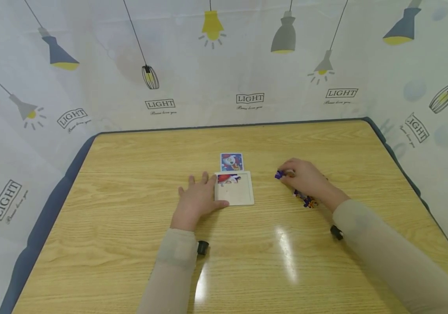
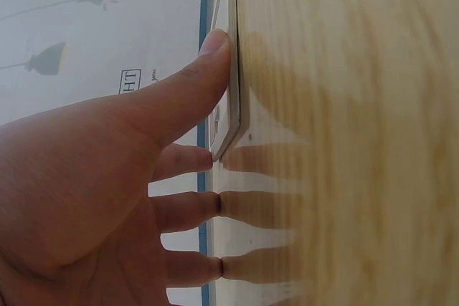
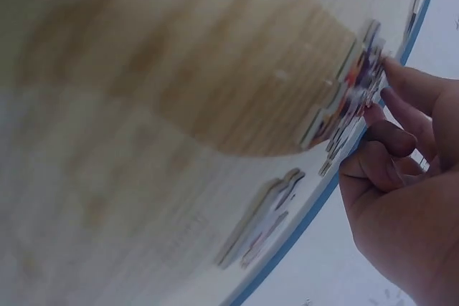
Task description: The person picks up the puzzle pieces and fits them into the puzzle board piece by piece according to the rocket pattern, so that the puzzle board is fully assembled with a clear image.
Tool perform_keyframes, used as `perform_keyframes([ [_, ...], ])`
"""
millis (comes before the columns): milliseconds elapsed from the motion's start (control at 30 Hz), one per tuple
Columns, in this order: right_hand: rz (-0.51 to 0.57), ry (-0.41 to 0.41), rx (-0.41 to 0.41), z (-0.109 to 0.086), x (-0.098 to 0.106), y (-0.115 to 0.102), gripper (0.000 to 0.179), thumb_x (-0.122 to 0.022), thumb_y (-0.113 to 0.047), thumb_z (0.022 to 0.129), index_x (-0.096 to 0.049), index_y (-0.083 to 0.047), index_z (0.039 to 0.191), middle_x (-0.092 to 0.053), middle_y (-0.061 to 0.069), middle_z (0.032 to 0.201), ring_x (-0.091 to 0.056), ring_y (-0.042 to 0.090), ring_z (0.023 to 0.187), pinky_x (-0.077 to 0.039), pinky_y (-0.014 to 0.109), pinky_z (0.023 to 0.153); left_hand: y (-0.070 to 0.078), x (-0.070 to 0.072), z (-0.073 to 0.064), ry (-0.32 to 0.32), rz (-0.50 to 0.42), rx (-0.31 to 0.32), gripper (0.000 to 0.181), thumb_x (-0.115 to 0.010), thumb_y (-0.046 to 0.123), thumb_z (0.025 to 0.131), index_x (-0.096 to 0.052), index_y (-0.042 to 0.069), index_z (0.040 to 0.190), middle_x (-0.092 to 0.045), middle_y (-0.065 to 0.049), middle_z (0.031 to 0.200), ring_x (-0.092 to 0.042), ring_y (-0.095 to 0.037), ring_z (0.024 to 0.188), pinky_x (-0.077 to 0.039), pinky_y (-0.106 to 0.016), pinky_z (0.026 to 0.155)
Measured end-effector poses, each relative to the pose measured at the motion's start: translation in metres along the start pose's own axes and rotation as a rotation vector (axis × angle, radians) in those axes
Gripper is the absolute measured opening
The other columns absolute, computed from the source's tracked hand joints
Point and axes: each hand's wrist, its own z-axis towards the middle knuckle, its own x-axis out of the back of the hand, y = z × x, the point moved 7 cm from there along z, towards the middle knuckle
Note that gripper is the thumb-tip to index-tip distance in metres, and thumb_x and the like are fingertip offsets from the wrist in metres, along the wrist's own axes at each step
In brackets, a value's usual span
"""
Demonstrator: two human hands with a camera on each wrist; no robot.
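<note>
A white puzzle tray [image 1: 234,196] lies flat on the table, with a few red, white and purple pieces [image 1: 227,178] fitted along its top left. Against its left side rests my left hand [image 1: 195,199], fingers spread, the thumb lying on the tray's near edge. The left wrist view shows that thumb [image 2: 215,51] on the rim and the other fingertips down on the tabletop. Off to the right, my right hand [image 1: 304,176] pinches a purple puzzle piece [image 1: 278,174] between thumb and fingers. Loose puzzle pieces [image 1: 309,202] lie beneath this hand, partly hidden by it.
Just beyond the tray sits a picture card [image 1: 231,162] with a white character in a red hat. The wooden table [image 1: 129,261] has a dark edge, and a lamp-printed curtain [image 1: 192,78] stands along its back and sides. A small black device [image 1: 203,248] is at the left cuff.
</note>
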Motion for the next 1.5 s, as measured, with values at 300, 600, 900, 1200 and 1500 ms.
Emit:
perform_keyframes([
  [300,-0.138,-0.004,-0.055,0.006,-0.011,-0.015,0.048,-0.075,-0.049,0.098,-0.071,-0.012,0.128,-0.074,0.006,0.106,-0.068,0.022,0.088,-0.059,0.041,0.08,0.0,0.001,0.0,-0.001,0.001,0.002,0.1,-0.071,0.066,0.093,-0.027,0.023,0.171,-0.016,-0.012,0.18,-0.011,-0.053,0.164,-0.016,-0.082,0.124],
  [600,-0.037,-0.031,0.001,0.003,-0.016,-0.016,0.039,-0.063,-0.038,0.108,-0.068,-0.009,0.133,-0.075,0.005,0.09,-0.057,0.015,0.06,-0.047,0.031,0.056,0.0,-0.001,0.002,-0.002,0.0,0.003,0.1,-0.071,0.066,0.093,-0.026,0.023,0.171,-0.015,-0.011,0.18,-0.01,-0.052,0.164,-0.014,-0.081,0.125],
  [900,-0.206,-0.096,0.221,-0.01,-0.011,-0.021,0.051,-0.076,-0.035,0.1,-0.067,-0.015,0.145,-0.063,0.01,0.14,-0.068,0.026,0.112,-0.06,0.051,0.097,0.002,0.001,-0.003,-0.009,-0.011,0.009,0.098,-0.071,0.063,0.095,-0.026,0.021,0.171,-0.016,-0.012,0.18,-0.012,-0.052,0.164,-0.016,-0.081,0.126],
  [1200,-0.283,-0.1,0.235,-0.011,-0.011,-0.019,0.045,-0.076,-0.039,0.1,-0.072,-0.015,0.137,-0.065,0.005,0.138,-0.071,0.024,0.11,-0.062,0.049,0.092,0.001,0.002,-0.001,-0.004,0.0,0.008,0.1,-0.071,0.066,0.093,-0.026,0.023,0.171,-0.015,-0.011,0.18,-0.01,-0.052,0.164,-0.015,-0.081,0.126],
  [1500,-0.275,-0.064,0.188,-0.011,-0.005,-0.02,0.046,-0.078,-0.05,0.096,-0.075,-0.013,0.123,-0.072,0.004,0.124,-0.071,0.019,0.098,-0.062,0.047,0.09,0.002,0.002,-0.002,-0.004,-0.004,0.01,0.099,-0.071,0.066,0.094,-0.026,0.023,0.171,-0.015,-0.011,0.18,-0.01,-0.052,0.164,-0.015,-0.081,0.125],
])
